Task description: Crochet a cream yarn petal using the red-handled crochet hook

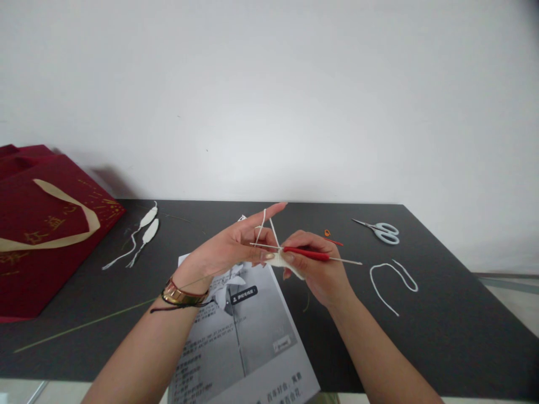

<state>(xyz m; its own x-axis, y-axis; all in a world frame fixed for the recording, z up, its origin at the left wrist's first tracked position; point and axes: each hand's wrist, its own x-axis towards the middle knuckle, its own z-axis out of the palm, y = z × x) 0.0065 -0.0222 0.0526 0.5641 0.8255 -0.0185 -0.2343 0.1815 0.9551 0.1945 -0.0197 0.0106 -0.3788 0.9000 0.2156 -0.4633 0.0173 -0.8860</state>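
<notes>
My right hand [319, 268] grips a red-handled crochet hook [306, 253] whose thin metal shaft points both ways. My left hand [236, 247] pinches a small white crocheted piece [278, 260] between thumb and finger, touching the right hand. White yarn [266, 225] runs taut from the piece up over my raised left index finger. Both hands hover above a dark table [442, 331]. A gold bangle and a black cord sit on my left wrist.
A printed instruction sheet [248, 336] lies under the hands. A red gift bag [42, 235] stands at the far left, two white crocheted petals [145, 229] beside it. Scissors [381, 230], a loose white yarn strand [393, 278], a small orange marker [327, 233] and a green wire [84, 324] lie around.
</notes>
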